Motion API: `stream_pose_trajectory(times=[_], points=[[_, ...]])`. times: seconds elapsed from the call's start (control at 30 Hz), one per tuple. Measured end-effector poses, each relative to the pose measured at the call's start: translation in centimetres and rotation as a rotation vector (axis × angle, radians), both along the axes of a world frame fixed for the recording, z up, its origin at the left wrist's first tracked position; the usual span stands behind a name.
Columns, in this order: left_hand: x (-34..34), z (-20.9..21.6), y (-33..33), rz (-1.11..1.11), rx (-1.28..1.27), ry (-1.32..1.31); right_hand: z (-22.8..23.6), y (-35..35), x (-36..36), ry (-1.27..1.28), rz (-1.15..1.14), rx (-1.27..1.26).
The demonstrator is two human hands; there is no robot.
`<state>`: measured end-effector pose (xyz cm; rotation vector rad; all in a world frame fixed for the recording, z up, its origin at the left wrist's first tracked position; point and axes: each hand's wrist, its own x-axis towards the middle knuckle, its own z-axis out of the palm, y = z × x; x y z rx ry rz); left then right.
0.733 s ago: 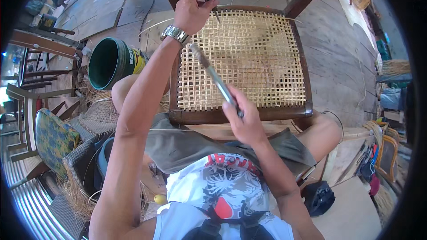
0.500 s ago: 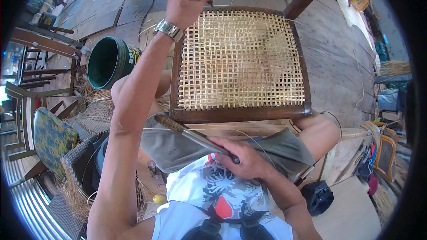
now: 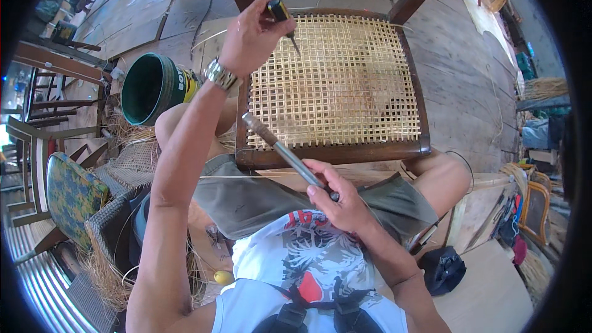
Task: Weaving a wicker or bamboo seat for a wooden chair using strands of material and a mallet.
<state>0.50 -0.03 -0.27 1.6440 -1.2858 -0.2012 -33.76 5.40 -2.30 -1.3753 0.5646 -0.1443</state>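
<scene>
A chair seat of woven cane in a dark brown wooden frame lies in front of my knees. Above its far left corner, my left hand grips a screwdriver with a black-and-yellow handle. Its thin dark shaft slants down over the weave; whether the tip touches cannot be told. My right hand, nearer my lap, is closed on a hammer-like tool with a metal shaft. The tool's brownish head end points up and left, over the seat's near left part.
A green bucket stands left of the seat. Behind it are chair frames and a camouflage-patterned cushion. Loose cane strands lie at lower left. On the right are a black bag and a brown-framed panel.
My left hand has drawn back slightly toward me, and the screwdriver now points over the cane. My right hand has swung the tool's head upward, from below the frame to over the seat.
</scene>
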Motion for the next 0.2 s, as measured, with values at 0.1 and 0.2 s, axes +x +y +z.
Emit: stream_pose_trajectory(times=[0.1,0.2], points=[[-2.1,-0.3,2.2,-0.012,0.074,0.152,-0.1,0.5,-0.1,-0.022,0.028,0.052],[-2.4,-2.0,2.4,-0.040,-0.014,0.171,-0.4,0.5,0.0,0.049,0.044,0.047]])
